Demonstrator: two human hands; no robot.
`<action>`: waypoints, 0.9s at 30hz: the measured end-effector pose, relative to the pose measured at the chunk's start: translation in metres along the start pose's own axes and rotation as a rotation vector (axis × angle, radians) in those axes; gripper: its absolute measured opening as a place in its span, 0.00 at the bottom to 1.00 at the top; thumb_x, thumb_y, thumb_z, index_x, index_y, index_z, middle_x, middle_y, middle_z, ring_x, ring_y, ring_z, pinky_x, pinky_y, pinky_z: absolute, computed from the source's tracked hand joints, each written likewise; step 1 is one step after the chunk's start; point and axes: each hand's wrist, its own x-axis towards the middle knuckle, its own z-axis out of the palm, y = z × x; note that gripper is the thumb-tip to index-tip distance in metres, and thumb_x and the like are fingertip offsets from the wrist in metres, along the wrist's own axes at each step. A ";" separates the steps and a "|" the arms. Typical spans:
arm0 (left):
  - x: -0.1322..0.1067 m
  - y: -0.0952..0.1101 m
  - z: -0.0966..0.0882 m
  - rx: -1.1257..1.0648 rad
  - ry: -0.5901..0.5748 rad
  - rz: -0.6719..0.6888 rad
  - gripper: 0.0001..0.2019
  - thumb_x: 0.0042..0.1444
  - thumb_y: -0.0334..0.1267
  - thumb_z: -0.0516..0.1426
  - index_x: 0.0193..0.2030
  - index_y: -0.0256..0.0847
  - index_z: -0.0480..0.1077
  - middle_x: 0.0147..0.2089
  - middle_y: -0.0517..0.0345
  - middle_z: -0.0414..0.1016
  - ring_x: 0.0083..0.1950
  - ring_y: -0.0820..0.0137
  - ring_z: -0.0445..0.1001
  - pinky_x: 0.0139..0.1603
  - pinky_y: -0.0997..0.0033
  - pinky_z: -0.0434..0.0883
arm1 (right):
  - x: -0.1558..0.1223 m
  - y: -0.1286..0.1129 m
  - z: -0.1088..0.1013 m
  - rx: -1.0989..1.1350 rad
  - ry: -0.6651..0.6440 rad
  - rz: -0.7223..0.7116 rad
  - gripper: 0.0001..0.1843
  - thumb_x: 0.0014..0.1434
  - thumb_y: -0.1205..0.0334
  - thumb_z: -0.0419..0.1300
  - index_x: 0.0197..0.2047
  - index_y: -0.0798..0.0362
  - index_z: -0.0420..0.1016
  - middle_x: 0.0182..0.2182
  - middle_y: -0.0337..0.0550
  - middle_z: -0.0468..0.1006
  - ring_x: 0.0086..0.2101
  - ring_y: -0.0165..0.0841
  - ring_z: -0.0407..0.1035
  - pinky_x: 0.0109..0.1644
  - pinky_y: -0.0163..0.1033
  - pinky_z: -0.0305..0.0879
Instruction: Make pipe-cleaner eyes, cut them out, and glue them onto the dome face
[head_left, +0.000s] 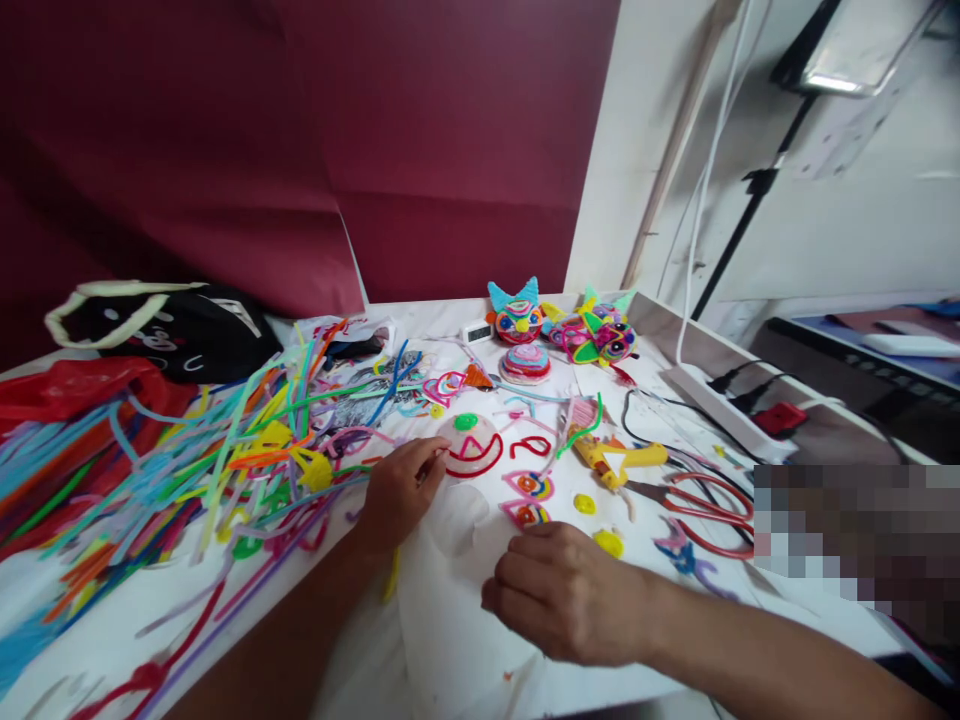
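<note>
My left hand (405, 492) is closed in a pinch at the left edge of a pale round piece (480, 440). On that piece lie a curved red pipe cleaner (480, 468), a pink triangle and a green oval (466, 422). What the left fingertips pinch is too small to make out. My right hand (562, 595) is curled over white paper (457, 600), its fingertips hidden beneath it. Just beyond it are two pink pointed pieces with orange centres (529, 486). A bent red pipe cleaner (531, 447) lies to the right of the round piece.
Loose coloured pipe cleaners (247, 440) crowd the left side. At right lie a yellow glue gun (619, 458), red-handled scissors (709, 510) and a white power strip (724, 410) with cables. Finished colourful figures (517, 315) stand at the back, near a black bag (187, 330).
</note>
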 end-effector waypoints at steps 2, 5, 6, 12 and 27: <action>0.001 0.000 0.000 0.011 0.006 0.020 0.10 0.62 0.37 0.52 0.43 0.39 0.74 0.38 0.55 0.80 0.31 0.72 0.75 0.35 0.75 0.71 | -0.001 0.004 -0.001 -0.013 -0.003 0.018 0.09 0.63 0.70 0.54 0.30 0.56 0.70 0.24 0.37 0.68 0.25 0.29 0.59 0.28 0.39 0.49; 0.003 0.000 0.001 0.033 0.017 0.042 0.11 0.62 0.38 0.51 0.42 0.39 0.74 0.38 0.55 0.80 0.31 0.71 0.76 0.35 0.75 0.71 | -0.001 0.014 -0.013 -0.042 0.004 0.060 0.12 0.65 0.70 0.52 0.29 0.56 0.69 0.23 0.37 0.68 0.25 0.28 0.59 0.29 0.38 0.51; 0.003 -0.001 0.001 0.035 0.021 0.051 0.11 0.62 0.39 0.52 0.42 0.39 0.75 0.38 0.55 0.80 0.31 0.71 0.76 0.35 0.75 0.71 | -0.002 0.019 -0.019 -0.049 0.000 0.091 0.13 0.65 0.69 0.51 0.29 0.56 0.70 0.23 0.37 0.68 0.25 0.28 0.60 0.29 0.38 0.52; 0.003 -0.006 0.003 0.016 0.021 0.089 0.11 0.62 0.39 0.52 0.42 0.39 0.74 0.37 0.57 0.80 0.31 0.72 0.76 0.36 0.75 0.70 | -0.050 0.048 -0.075 -0.169 -0.235 0.562 0.10 0.64 0.69 0.50 0.38 0.58 0.73 0.29 0.44 0.73 0.29 0.30 0.66 0.34 0.34 0.60; 0.001 -0.003 0.008 -0.035 -0.022 0.091 0.10 0.62 0.41 0.51 0.42 0.44 0.73 0.39 0.57 0.80 0.35 0.67 0.77 0.35 0.70 0.70 | -0.181 0.050 -0.084 -0.225 -0.362 0.868 0.19 0.63 0.60 0.55 0.56 0.52 0.68 0.51 0.54 0.76 0.48 0.41 0.74 0.50 0.44 0.71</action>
